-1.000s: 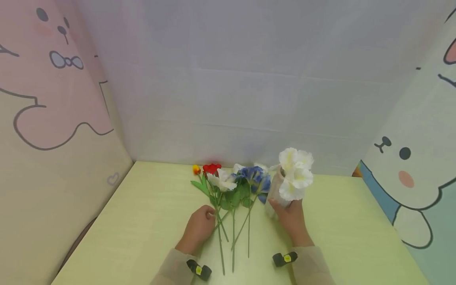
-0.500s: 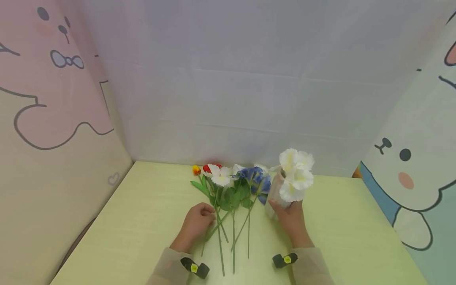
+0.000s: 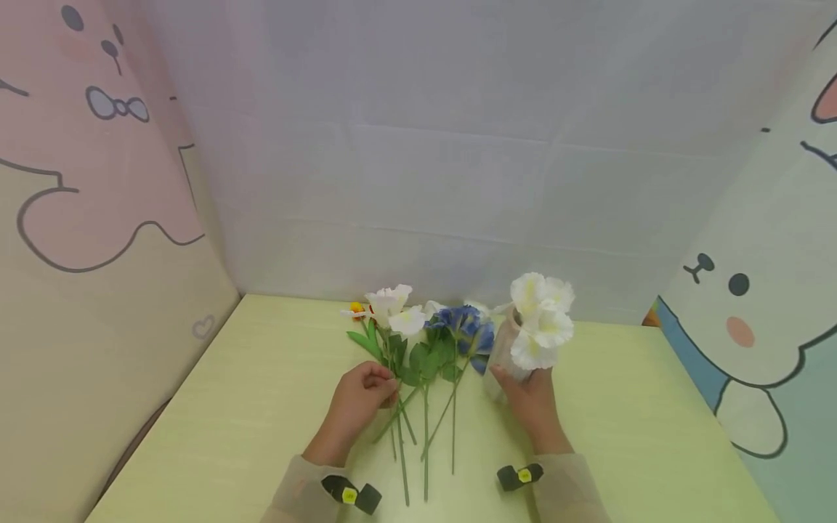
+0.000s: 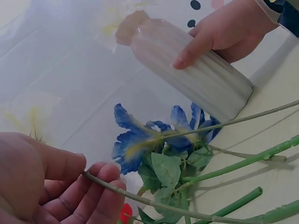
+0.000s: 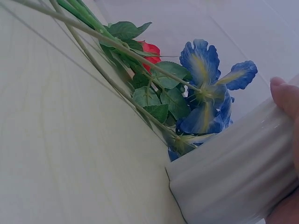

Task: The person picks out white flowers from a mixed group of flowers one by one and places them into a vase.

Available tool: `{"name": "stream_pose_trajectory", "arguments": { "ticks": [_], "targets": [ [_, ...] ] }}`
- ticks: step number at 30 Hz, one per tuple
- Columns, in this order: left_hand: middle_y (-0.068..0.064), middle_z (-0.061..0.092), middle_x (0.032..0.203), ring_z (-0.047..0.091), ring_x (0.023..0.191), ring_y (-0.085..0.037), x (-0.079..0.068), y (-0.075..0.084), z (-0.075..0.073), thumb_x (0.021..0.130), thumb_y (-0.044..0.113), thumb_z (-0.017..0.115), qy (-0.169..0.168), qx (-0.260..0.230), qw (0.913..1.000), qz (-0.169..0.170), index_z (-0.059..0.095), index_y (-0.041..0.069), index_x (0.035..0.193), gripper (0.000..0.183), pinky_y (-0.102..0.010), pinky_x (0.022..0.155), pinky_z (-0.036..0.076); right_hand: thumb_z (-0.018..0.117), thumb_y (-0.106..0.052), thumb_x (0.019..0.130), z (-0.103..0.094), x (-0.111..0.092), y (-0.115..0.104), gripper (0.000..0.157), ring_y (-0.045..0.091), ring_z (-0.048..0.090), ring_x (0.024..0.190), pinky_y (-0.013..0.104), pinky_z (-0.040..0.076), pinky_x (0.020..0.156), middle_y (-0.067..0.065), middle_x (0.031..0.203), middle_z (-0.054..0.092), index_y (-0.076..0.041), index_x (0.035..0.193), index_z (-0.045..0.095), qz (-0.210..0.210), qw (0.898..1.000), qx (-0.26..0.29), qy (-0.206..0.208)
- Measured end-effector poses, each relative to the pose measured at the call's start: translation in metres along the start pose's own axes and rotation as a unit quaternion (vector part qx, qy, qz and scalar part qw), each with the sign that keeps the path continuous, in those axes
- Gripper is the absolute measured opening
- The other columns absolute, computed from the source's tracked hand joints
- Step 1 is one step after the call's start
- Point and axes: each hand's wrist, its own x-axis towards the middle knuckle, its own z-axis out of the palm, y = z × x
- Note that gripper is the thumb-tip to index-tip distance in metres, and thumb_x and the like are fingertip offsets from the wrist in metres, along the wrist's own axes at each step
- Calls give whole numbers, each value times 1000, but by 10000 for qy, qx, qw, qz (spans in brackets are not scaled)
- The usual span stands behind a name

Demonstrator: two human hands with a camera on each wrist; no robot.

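My left hand (image 3: 358, 403) pinches the thin green stem (image 4: 149, 201) of a white artificial iris (image 3: 394, 309) between thumb and fingers. Its bloom rises over the left part of a row of flowers on the table. With my right hand (image 3: 536, 410) I grip a white ribbed vase (image 4: 187, 65) around its body. A large white flower (image 3: 544, 323) stands in the vase mouth and droops to the right. Blue irises (image 5: 205, 93) lie just left of the vase, their stems toward me.
Green leaves (image 3: 428, 363) and several loose stems (image 3: 426, 450) lie between my hands on the pale yellow table (image 3: 628, 421). A yellow-orange tulip (image 3: 356, 308) and a red flower (image 5: 150, 53) lie at the back left. A pale curtain wall (image 3: 425, 181) closes off the back.
My left hand has raised the white iris by its stem; the bloom has moved up and slightly left, now covering most of the red flower. My right hand and the vase have stayed put.
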Motion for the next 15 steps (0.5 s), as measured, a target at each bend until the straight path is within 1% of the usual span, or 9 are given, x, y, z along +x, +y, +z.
{"name": "stream_pose_trajectory", "arguments": {
  "ticks": [4,7,11,13,15],
  "targets": [
    [-23,71,98,71,88,-28,-3,5,2,101,5,65,-11,-297,9995,125,63,-7,106,13,-37,78,62,80,-7,89,1,4,22,84,37,45,131,58,31,114,23,142,44,-1,152,25,33,10000,-30,43],
    [-22,70,100,71,92,-30,-5,9,3,100,3,66,-45,-536,9984,200,62,-8,108,14,-36,80,61,82,-11,88,1,8,41,86,33,45,131,54,30,116,19,142,45,-6,152,26,94,9999,-68,71],
    [-19,68,100,71,91,-28,-8,15,4,97,-4,66,-62,-1019,9942,337,59,-12,116,22,-36,81,61,84,-16,88,0,10,49,87,30,47,129,52,33,113,15,141,46,-9,153,26,-42,9999,-107,71],
    [-18,68,100,72,90,-26,-9,18,5,96,-8,65,-22,-1248,9914,383,58,-11,118,24,-36,81,61,84,-17,88,0,11,50,88,30,48,129,53,34,112,14,141,46,-10,153,26,-122,9999,-82,69],
    [-18,69,99,72,90,-26,-10,21,7,96,-9,64,12,-1398,9892,449,59,-10,118,23,-36,82,61,84,-17,87,0,12,50,88,31,48,128,53,34,112,14,141,46,-10,153,27,-165,9998,-89,84]
  ]
}}
